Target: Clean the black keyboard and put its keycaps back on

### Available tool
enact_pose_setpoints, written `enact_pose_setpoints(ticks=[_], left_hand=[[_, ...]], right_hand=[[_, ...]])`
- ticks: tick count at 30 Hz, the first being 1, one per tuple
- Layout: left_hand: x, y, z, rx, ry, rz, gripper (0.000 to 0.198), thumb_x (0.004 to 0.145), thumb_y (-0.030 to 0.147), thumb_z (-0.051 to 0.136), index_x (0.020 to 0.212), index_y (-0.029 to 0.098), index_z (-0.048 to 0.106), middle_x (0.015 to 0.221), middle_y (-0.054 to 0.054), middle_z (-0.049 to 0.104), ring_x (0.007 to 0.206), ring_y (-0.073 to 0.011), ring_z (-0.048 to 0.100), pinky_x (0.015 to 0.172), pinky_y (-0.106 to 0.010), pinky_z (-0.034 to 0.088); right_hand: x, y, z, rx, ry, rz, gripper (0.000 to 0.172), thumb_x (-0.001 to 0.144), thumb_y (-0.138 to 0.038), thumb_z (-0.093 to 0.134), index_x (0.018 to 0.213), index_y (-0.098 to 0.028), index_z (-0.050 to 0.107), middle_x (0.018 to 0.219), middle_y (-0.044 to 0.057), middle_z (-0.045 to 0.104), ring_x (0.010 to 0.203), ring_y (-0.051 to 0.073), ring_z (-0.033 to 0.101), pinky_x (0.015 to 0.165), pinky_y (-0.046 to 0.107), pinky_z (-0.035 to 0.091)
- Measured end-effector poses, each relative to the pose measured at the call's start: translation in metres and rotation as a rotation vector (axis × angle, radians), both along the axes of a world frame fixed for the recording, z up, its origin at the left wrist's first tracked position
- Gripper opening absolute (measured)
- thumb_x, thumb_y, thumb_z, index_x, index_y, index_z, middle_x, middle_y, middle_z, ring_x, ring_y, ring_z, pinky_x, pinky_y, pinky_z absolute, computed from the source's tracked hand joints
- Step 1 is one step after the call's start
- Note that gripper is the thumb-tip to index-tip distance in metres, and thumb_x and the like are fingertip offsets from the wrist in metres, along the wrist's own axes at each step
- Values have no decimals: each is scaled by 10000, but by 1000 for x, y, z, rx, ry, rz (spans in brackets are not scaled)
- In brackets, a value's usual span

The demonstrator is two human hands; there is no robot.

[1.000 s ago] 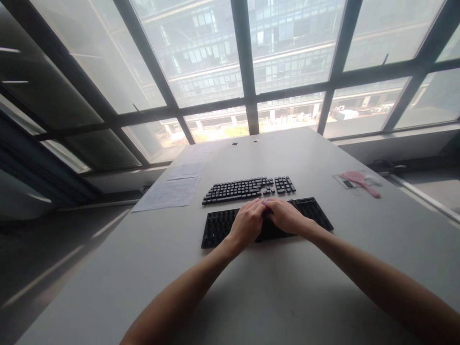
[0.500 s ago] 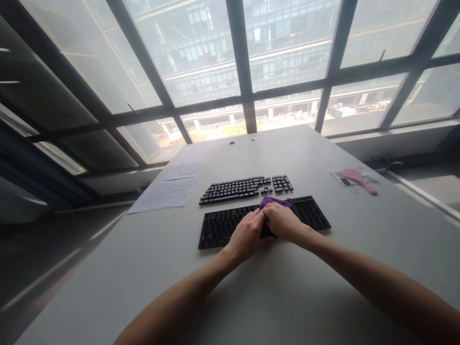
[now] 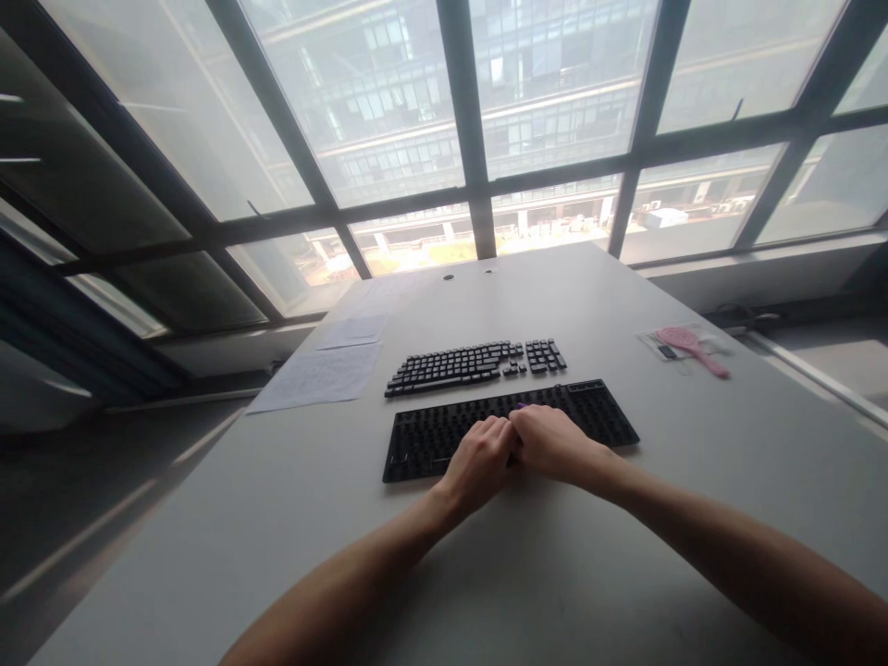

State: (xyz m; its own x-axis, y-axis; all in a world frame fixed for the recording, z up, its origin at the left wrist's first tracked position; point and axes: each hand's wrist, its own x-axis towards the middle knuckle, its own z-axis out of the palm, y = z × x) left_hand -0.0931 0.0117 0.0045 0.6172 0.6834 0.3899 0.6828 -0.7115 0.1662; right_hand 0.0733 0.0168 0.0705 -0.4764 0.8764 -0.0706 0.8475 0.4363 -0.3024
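Observation:
A black keyboard base (image 3: 423, 444) with its keycaps removed lies on the grey table (image 3: 527, 573). Both my hands rest on its front middle, side by side and touching. My left hand (image 3: 478, 462) has its fingers curled down onto the base. My right hand (image 3: 551, 442) is closed over a purple cloth (image 3: 522, 406), of which only a small edge shows past the fingers. Just behind the base, the removed black keycaps (image 3: 475, 363) sit laid out in keyboard order.
Sheets of printed paper (image 3: 319, 374) lie at the table's left edge. A pink brush (image 3: 686, 345) on a clear packet rests at the right. Large windows with dark frames (image 3: 478, 199) rise behind the table.
Both hands have slid back toward me across the keyboard base. The purple cloth, clearly visible beyond my right fingers half a second ago, is now almost fully covered.

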Motion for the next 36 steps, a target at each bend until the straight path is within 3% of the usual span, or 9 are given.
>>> enact_pose_setpoints(ticks=[3,6,9,14,19,23,28,32,36], left_hand=[[0,-1,2,21,-79,-8,328,886,230,654,1182,168,528,1156,-123,650,1095,-295,603,923,-444,530],[1,-2,3,49,-118,3,700,880,335,712,1454,151,357,1484,-195,460,1391,-341,423,1129,-513,418],[3,-2,1,41,-78,34,908,872,399,730,1566,164,194,1602,-218,299,1487,-368,297,1180,-556,358],[5,-1,-4,12,-45,59,905,903,381,687,1592,160,142,1615,-222,292,1505,-360,285,1192,-559,347],[4,2,-8,-15,-3,48,953,864,481,713,1582,122,198,1604,-243,313,1517,-376,253,1210,-571,313],[4,2,-9,-30,4,70,952,851,473,731,1578,131,220,1612,-230,306,1521,-369,245,1217,-558,307],[6,-1,-12,-55,-44,99,1005,849,442,733,1596,132,136,1614,-228,302,1510,-364,274,1207,-565,318],[7,-1,-17,-65,-48,149,957,865,421,694,1595,137,144,1611,-221,315,1504,-371,284,1211,-592,277],[7,-2,-15,-70,-15,119,868,886,303,625,1598,159,151,1620,-191,318,1517,-341,268,1231,-562,243]], right_hand=[[4,3,-1,81,52,-5,132,844,-139,562,883,-167,685,907,106,746,871,251,696,686,282,414],[11,12,0,199,111,-48,154,878,-121,544,964,-169,662,973,96,730,921,227,663,757,281,409],[19,24,2,291,131,-136,80,902,-162,573,954,-172,633,999,95,698,933,219,627,764,277,399],[27,47,-14,274,192,-198,96,901,-184,599,984,-172,645,997,80,672,906,203,608,754,269,401],[29,63,-41,143,277,-24,220,903,-157,607,1095,-168,714,1050,78,678,978,189,624,849,257,429],[30,63,-46,135,341,39,223,911,-159,592,1071,-184,746,1041,64,677,982,176,628,875,253,435],[28,44,-47,149,335,50,222,835,-103,602,1002,-160,737,982,65,680,938,199,626,872,287,452],[29,18,-48,119,346,200,382,769,-42,604,1093,-201,728,1135,76,675,1050,227,603,949,319,457],[36,-4,-48,102,332,292,343,787,-51,610,1063,-213,733,1097,75,674,987,226,603,921,334,485]])
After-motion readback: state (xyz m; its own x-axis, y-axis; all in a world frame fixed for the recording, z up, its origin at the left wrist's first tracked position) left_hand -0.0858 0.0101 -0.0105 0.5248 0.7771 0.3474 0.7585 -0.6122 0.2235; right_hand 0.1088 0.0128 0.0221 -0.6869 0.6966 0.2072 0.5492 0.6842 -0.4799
